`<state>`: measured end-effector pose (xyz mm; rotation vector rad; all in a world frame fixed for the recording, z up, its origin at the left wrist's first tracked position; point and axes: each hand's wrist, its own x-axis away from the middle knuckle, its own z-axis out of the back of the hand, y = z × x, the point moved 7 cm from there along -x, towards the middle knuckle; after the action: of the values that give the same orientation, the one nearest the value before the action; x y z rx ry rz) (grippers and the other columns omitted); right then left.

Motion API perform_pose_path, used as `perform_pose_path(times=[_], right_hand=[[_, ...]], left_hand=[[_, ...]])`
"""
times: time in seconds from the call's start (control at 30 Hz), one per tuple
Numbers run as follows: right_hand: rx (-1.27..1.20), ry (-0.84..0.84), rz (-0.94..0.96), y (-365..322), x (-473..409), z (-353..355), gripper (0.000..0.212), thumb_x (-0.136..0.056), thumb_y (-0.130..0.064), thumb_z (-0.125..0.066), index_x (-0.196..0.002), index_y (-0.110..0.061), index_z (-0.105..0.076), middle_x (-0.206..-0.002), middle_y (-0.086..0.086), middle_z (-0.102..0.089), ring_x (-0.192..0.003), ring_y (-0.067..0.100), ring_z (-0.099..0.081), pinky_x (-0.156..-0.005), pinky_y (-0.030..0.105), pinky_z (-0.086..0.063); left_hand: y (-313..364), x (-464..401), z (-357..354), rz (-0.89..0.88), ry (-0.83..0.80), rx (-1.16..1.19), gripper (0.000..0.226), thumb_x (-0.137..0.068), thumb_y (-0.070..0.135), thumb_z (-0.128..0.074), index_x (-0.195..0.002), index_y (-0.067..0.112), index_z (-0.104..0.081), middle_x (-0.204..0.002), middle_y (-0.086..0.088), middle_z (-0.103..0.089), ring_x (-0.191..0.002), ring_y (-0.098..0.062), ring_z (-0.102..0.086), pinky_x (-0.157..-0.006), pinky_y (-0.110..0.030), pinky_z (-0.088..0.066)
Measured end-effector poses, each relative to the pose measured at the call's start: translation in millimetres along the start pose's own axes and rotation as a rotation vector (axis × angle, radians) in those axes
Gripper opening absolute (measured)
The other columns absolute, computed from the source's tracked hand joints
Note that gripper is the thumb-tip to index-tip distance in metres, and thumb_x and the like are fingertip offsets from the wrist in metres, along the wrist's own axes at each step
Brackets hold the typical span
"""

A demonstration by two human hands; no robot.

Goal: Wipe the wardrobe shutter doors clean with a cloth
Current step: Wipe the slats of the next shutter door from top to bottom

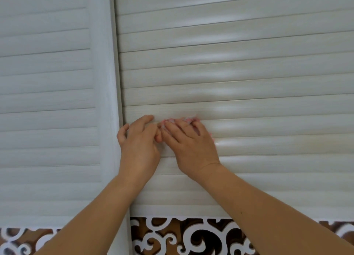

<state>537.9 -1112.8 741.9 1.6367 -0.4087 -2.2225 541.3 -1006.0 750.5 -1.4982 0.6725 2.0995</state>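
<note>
Cloth [186,120] first: pink and white, bunched small, and we see only scraps of it peeking out past the fingertips, flat against a slat of the right shutter door [249,72]. Right hand [188,143] lies over it, fingers laid forward and pressing the cloth to the slat, so most of the fabric is hidden under the palm. Left hand [138,141] sits just beside, touching the right at the fingers; its fingers curl toward the cloth's near edge, thumb held out toward the frame, but whether it actually pinches the fabric we cannot tell from here.

Both hands work close to the door's left edge, where a narrow upright post [117,63] meets the broader pale stile of the left shutter door [47,82]. So there is little room leftward on this slat. To the right the same slat runs on bare to the picture's edge, and slats stack above, glossy with soft glare.

Below the hands a few more slats, then the bottom rail, and under it a carved panel [172,237] of white scrollwork over brown. Both forearms rise from the lower edge, crossing that panel.
</note>
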Motion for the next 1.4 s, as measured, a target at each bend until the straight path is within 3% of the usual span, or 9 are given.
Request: perform_pose_path(times=[0.2, 0.4, 0.53, 0.63, 0.8, 0.93, 1.1, 1.23, 1.4], right_hand=[[0.079, 0.075, -0.038, 54.2, 38.4, 23.5, 0.047, -0.082, -0.015, -0.041, -0.124, -0.018, -0.062, -0.128, 0.001, -0.061, -0.114, 0.024, -0.058, -0.091, 0.041, -0.040], [0.135, 0.082, -0.226, 118.1, 86.0, 53.8, 0.053, -0.075, -0.014, -0.038, -0.123, -0.014, -0.062, -0.125, 0.004, -0.062, -0.116, 0.023, -0.044, -0.083, 0.040, -0.032], [-0.013, 0.139, -0.387, 132.2, 88.3, 62.7, 0.050, -0.080, -0.017, -0.035, -0.118, -0.014, -0.066, -0.121, 0.003, -0.065, -0.106, 0.023, -0.047, -0.074, 0.041, -0.045], [-0.152, 0.223, -0.460, 133.6, 73.8, 70.2, 0.048, -0.085, -0.022, -0.033, -0.118, -0.017, -0.066, -0.118, 0.001, -0.065, -0.098, 0.031, -0.053, -0.068, 0.040, -0.050], [-0.010, 0.240, -0.413, 132.2, 47.1, 66.2, 0.040, -0.085, -0.021, -0.038, -0.107, -0.012, -0.070, -0.100, 0.010, -0.066, -0.083, 0.040, -0.056, -0.061, 0.039, -0.045], [0.060, 0.233, -0.412, 125.8, 27.0, 61.1, 0.018, -0.083, -0.006, -0.058, -0.094, -0.014, -0.070, -0.090, 0.009, -0.064, -0.079, 0.037, -0.055, -0.061, 0.037, -0.037], [0.097, 0.230, -0.297, 85.8, -2.8, 53.8, 0.038, -0.077, -0.021, -0.031, -0.086, -0.018, -0.069, -0.083, 0.004, -0.063, -0.073, 0.031, -0.056, -0.059, 0.031, -0.028], [0.142, 0.152, -0.245, 57.8, -21.4, 40.1, 0.041, -0.074, -0.019, -0.029, -0.090, -0.023, -0.067, -0.085, 0.000, -0.061, -0.076, 0.028, -0.055, -0.060, 0.031, -0.029], [0.148, 0.126, -0.290, 100.3, 8.0, 56.1, 0.036, -0.080, -0.023, -0.037, -0.099, -0.024, -0.068, -0.093, 0.003, -0.063, -0.082, 0.032, -0.054, -0.064, 0.037, -0.039]], left_hand=[[-9.6, 12.4, -7.2, -0.035, -0.026, -0.097, 0.028, -0.065, -0.004, -0.033, -0.068, 0.022, -0.044, -0.116, -0.014, -0.062, -0.117, -0.026, -0.053, -0.103, -0.045, -0.022], [-9.6, 13.8, -8.9, -0.048, -0.049, -0.145, 0.029, -0.064, -0.009, -0.040, -0.063, 0.020, -0.046, -0.119, -0.016, -0.061, -0.111, -0.030, -0.058, -0.103, -0.044, -0.019], [-10.7, 7.5, -6.9, -0.025, -0.095, -0.136, 0.040, -0.063, -0.018, -0.051, -0.065, 0.022, -0.043, -0.119, -0.014, -0.062, -0.115, -0.025, -0.056, -0.106, -0.041, -0.014], [-8.7, 4.8, -3.3, -0.055, -0.099, -0.158, 0.031, -0.068, -0.009, -0.043, -0.065, 0.022, -0.043, -0.111, -0.010, -0.066, -0.108, -0.024, -0.061, -0.105, -0.044, -0.017], [-3.9, 2.7, 1.4, -0.118, 0.011, -0.183, 0.028, -0.068, 0.012, -0.016, -0.061, 0.025, -0.039, -0.088, -0.004, -0.068, -0.084, -0.024, -0.067, -0.098, -0.039, -0.018], [-4.4, 1.9, -0.2, -0.113, 0.046, -0.204, 0.033, -0.068, 0.011, -0.019, -0.058, 0.019, -0.049, -0.090, -0.004, -0.069, -0.080, -0.024, -0.067, -0.096, -0.038, -0.018], [-4.2, 3.6, -1.9, -0.124, 0.073, -0.222, 0.032, -0.068, 0.011, -0.021, -0.059, 0.018, -0.051, -0.092, -0.003, -0.069, -0.081, -0.023, -0.067, -0.097, -0.040, -0.019], [-4.5, 4.2, -2.8, -0.130, 0.088, -0.273, 0.031, -0.064, 0.006, -0.023, -0.061, 0.017, -0.051, -0.091, -0.004, -0.068, -0.079, -0.024, -0.066, -0.098, -0.042, -0.019], [-4.6, 2.9, -3.3, -0.118, 0.112, -0.309, 0.023, -0.056, -0.006, -0.040, -0.061, 0.013, -0.052, -0.083, -0.004, -0.066, -0.073, -0.026, -0.064, -0.098, -0.044, -0.017]])
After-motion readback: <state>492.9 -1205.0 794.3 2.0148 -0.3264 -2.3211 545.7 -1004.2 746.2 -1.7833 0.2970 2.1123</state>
